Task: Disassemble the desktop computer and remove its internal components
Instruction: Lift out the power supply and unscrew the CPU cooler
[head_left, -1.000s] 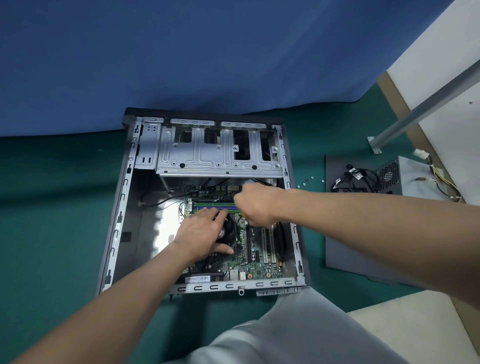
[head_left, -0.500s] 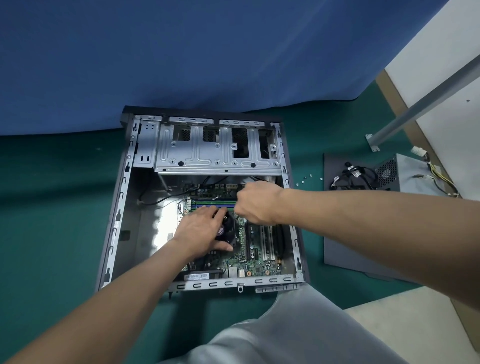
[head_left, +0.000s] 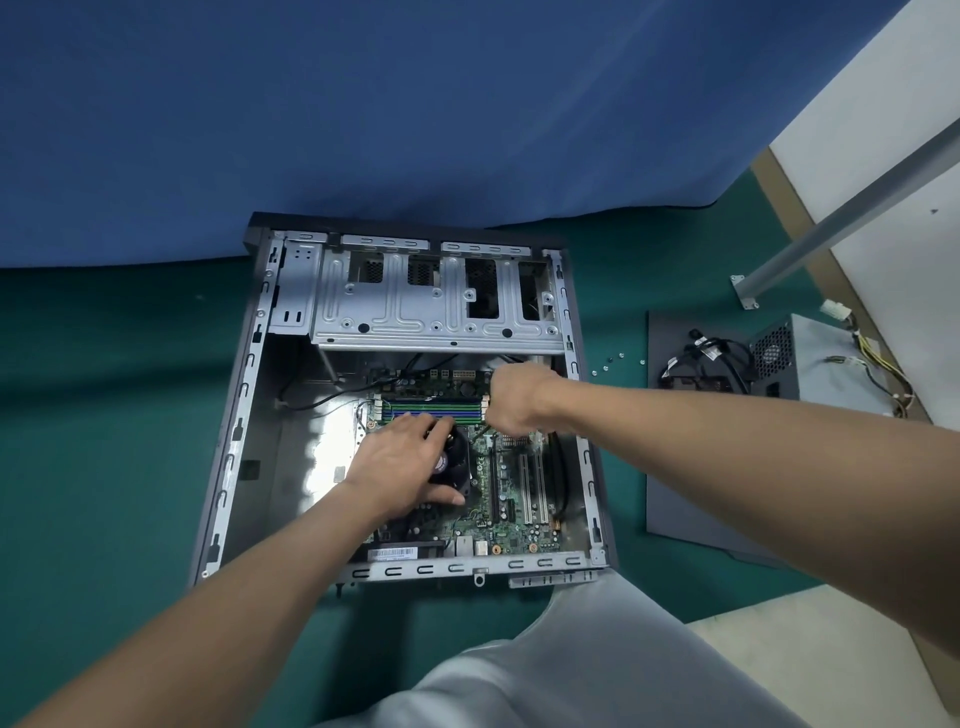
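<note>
Desktop computer (head_left: 280, 467), open-sided, green motherboard (head_left: 511, 519) inside

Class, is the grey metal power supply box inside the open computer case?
No, the power supply box lies outside, right of the case.

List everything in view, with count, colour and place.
computer case: one, grey, open on green mat
drive cage: one, silver, case's far end
motherboard: one, green, inside case
cooler fan: one, black, on motherboard
side panel: one, dark grey, right of case
power supply: one, grey, far right
cables: one bundle, black, on side panel
screws: several, silver, mat beside case
backdrop: one, blue, behind case
left hand: one, grips cooler fan
right hand: one, curled over motherboard, contents hidden
</note>
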